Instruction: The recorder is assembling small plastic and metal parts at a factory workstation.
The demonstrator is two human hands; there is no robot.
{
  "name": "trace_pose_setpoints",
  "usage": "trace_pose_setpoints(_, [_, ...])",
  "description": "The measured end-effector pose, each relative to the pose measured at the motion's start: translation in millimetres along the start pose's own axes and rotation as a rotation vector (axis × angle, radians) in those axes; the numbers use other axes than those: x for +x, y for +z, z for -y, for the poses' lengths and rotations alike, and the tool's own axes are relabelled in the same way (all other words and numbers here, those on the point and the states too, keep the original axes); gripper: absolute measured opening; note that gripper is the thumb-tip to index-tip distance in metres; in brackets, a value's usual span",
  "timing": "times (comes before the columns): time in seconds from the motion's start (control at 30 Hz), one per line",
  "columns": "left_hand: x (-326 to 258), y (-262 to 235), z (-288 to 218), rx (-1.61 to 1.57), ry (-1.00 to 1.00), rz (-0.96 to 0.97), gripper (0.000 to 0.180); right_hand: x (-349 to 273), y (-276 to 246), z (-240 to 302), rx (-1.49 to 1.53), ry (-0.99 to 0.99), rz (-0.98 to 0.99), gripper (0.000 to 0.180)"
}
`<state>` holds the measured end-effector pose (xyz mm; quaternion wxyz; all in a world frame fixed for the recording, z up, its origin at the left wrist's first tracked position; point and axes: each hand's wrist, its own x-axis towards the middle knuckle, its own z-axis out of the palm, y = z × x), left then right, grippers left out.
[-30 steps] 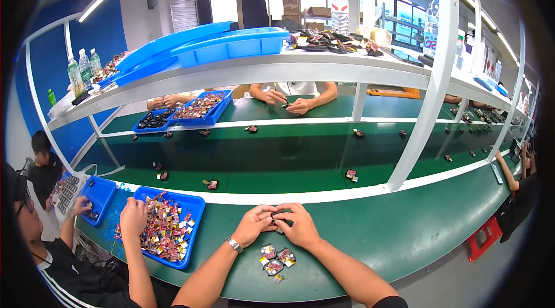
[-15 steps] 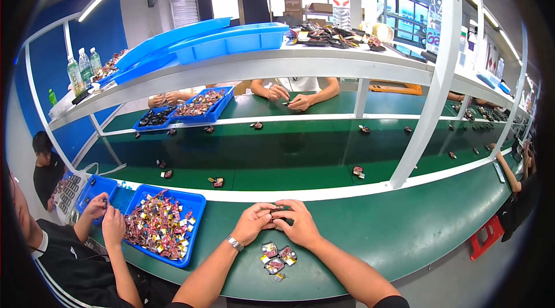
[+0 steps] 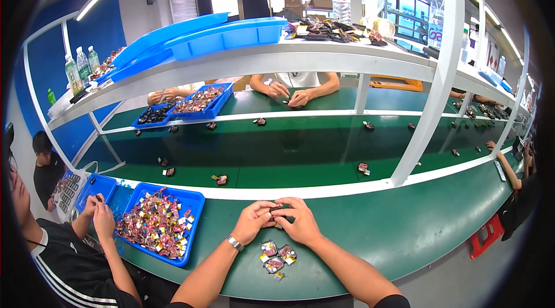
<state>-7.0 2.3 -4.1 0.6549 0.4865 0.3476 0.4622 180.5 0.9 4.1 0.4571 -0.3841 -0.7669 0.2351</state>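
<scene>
My left hand, with a metal watch band at its wrist, and my right hand meet over the green bench. Between their fingertips both grip a small dark electronic part, mostly covered by the fingers. Just below the hands, on the bench, lies a small cluster of electronic assemblies with dark casings, reddish boards and pale square pieces. A loose yellow-and-white piece rests at the cluster's near edge.
Left of me stands a blue tray heaped with small assemblies; a co-worker's hands work beside it. A white rail separates my bench from a green belt carrying scattered parts. A white post and loaded shelf rise ahead.
Parts on the belt have shifted slightly to the right. The co-worker's hands at left have come a little lower and closer together. My hands stay nearly in place around the dark part.
</scene>
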Motion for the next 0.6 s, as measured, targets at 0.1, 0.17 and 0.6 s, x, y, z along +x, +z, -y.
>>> trace_pose_setpoints(0.1, [1.8,1.6,-0.8,0.022,0.032,-0.033,0.027,2.6,4.0,-0.3,0.009,-0.026,0.003,0.022])
trace_pose_setpoints(0.17, [1.5,-0.4,2.7,0.029,0.061,-0.05,0.024,3.6,4.1,2.6,-0.045,-0.079,-0.001,0.024])
trace_pose_setpoints(0.6, [1.4,4.1,-1.0,-0.013,0.003,-0.061,0.027,8.7,1.7,11.6,-0.138,-0.165,-0.174,0.014])
